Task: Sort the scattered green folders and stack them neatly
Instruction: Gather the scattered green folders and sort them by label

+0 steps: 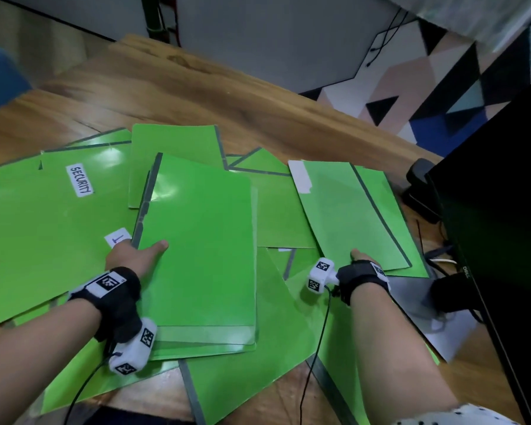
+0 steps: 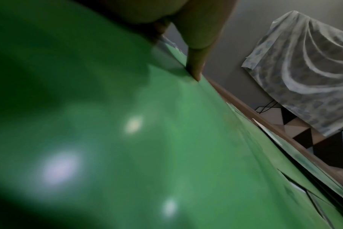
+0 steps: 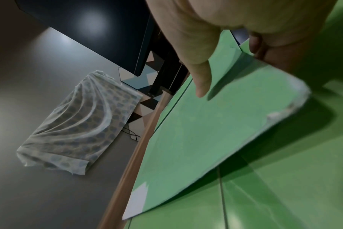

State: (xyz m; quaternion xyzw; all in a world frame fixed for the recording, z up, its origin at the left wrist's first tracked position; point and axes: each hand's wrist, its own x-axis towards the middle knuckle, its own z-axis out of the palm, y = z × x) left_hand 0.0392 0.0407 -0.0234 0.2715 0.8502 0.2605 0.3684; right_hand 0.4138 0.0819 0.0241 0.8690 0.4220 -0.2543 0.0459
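Note:
Several green folders lie scattered and overlapping on the wooden table [image 1: 196, 87]. My left hand [image 1: 141, 250] grips the left edge of a small middle stack of folders [image 1: 202, 256], thumb on top. In the left wrist view the thumb [image 2: 196, 58] presses onto the glossy top folder [image 2: 147, 155]. My right hand [image 1: 360, 259] pinches the near edge of a single right folder [image 1: 347, 210] with a white tab at its far corner. The right wrist view shows that folder [image 3: 206, 131] raised off the ones beneath, thumb [image 3: 202, 80] above and fingers [image 3: 257, 45] below.
A folder labelled SECURITY [image 1: 58, 225] lies at the left. A black Dell monitor [image 1: 503, 210] stands close on the right, with cables [image 1: 442, 265] and a black object [image 1: 417, 185] beside it. Bare wood runs along the far side. A cloth-covered object [image 3: 78, 124] stands beyond the table.

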